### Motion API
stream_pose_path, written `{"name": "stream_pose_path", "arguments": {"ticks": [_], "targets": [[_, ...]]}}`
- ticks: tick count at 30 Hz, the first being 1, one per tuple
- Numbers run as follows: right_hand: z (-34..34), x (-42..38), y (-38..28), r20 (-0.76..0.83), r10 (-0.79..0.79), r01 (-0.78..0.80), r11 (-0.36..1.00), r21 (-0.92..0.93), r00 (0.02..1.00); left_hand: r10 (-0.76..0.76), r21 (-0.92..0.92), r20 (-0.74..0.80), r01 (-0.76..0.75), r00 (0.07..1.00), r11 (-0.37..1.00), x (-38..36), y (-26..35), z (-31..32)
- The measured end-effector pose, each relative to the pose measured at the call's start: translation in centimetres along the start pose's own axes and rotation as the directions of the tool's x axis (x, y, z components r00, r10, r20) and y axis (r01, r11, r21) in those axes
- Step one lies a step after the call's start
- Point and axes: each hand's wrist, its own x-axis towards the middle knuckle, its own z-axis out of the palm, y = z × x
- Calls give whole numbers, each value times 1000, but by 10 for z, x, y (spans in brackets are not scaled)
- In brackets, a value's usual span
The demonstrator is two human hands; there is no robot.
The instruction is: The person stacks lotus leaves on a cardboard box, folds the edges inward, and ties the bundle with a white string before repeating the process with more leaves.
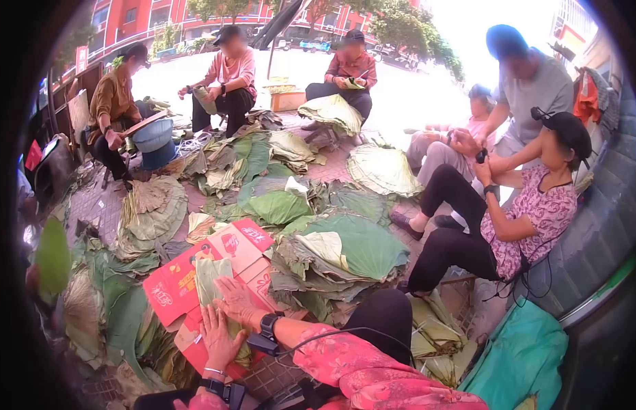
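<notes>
A folded pale green leaf [210, 277] lies on a flattened red cardboard box [169, 290] in front of me. My left hand [219, 339] rests at the leaf's lower part, its fingers stretched out. Just right of it, my right hand [237, 301] lies flat with spread fingers, touching the leaf's right edge. Both wrists wear dark devices. Below my hands, part of the leaf bundle [244, 352] shows over the box.
Large leaf piles [359, 246] spread right of the box, with more leaves [119, 307] at left. Several people sit around; one stands at right. A blue bucket [154, 137] stands at the back left, a green sack [523, 352] at lower right.
</notes>
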Motion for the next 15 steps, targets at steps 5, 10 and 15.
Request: {"name": "stream_pose_path", "arguments": {"ticks": [5, 10, 15], "targets": [[-7, -64, -2, 21, 406, -389, 859, 334, 914, -30, -221, -44, 19, 999, 975, 4, -12, 7], [-8, -92, -19, 144, 453, -474, 826, 304, 880, -90, -403, -78, 52, 993, 914, 10, -17, 14], [4, -83, -25, 47, 430, -406, 805, 433, 902, -91, -422, -160, 15, 983, 907, 18, -21, 15]]}}
